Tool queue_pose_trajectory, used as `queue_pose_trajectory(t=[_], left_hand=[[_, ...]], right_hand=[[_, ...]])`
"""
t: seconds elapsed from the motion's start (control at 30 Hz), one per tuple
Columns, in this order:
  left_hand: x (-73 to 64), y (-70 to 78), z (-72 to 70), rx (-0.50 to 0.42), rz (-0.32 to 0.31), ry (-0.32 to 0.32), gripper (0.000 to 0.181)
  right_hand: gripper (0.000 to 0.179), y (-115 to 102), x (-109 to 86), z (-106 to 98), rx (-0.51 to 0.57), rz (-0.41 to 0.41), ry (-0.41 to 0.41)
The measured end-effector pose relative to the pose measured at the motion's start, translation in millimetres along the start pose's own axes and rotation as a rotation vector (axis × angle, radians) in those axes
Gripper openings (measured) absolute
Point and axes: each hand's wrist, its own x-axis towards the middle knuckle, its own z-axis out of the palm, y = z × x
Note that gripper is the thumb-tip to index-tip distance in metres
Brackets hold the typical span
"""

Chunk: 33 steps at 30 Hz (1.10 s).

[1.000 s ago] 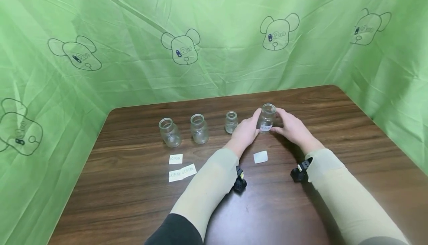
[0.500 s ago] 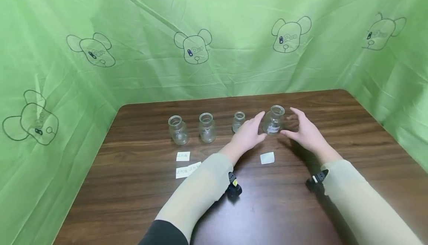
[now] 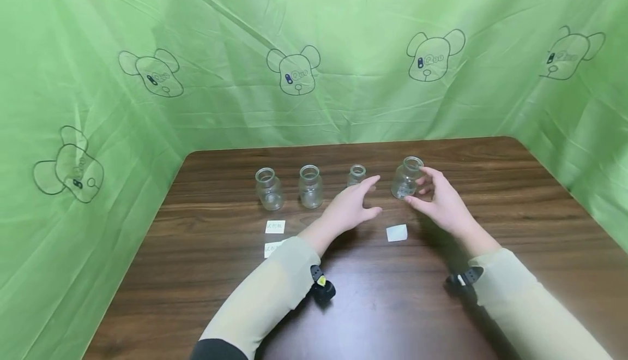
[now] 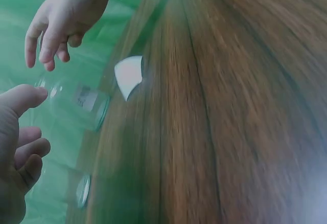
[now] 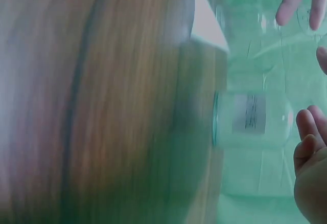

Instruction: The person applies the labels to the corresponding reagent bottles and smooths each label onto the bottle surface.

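A clear glass jar [image 3: 405,181] with a small written label [image 5: 249,113] stands upright at the right end of a row of jars. My right hand [image 3: 444,202] is beside its right side, thumb low near the base and fingers loosely bent close to the glass. To the left, my left hand [image 3: 343,207] is apart from the jar, thumb and fingers spread with nothing between them. It partly covers a smaller glass jar [image 3: 357,173] behind it. A blank white paper slip [image 3: 397,233] lies on the table in front of the labelled jar.
Two more glass jars [image 3: 269,190] stand at the left of the row. Before them lie white paper slips [image 3: 275,227] with handwriting, partly hidden by my left sleeve. The wooden table [image 3: 196,283] ends at a green curtain [image 3: 353,109] on its far and side edges.
Both hands were around the labelled jar and have come off it. My left hand has drawn back leftward, while the right stays close. The head view has shifted a little left.
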Motion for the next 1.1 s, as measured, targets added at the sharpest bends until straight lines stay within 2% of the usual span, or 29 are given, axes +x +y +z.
queue_pose_trajectory(t=[0.37, 0.63, 0.87, 1.1], left_hand=[[-30.6, -31.2, -17.9, -0.028, -0.032, 0.043, 0.063], [-63.2, -60.0, -38.2, -0.038, -0.123, 0.078, 0.058], [-85.0, -76.0, -49.6, -0.007, -0.142, 0.133, 0.056], [-100.9, -89.7, -57.0, 0.016, -0.127, 0.111, 0.046]], right_hand=[[0.063, -16.5, 0.1, 28.0, 0.025, -0.025, -0.119], [0.057, -27.7, -2.5, 41.6, 0.017, -0.039, -0.182], [0.056, -31.3, -0.3, 47.9, 0.046, -0.058, -0.208], [0.052, -31.7, -0.9, 50.5, 0.032, -0.078, -0.192]])
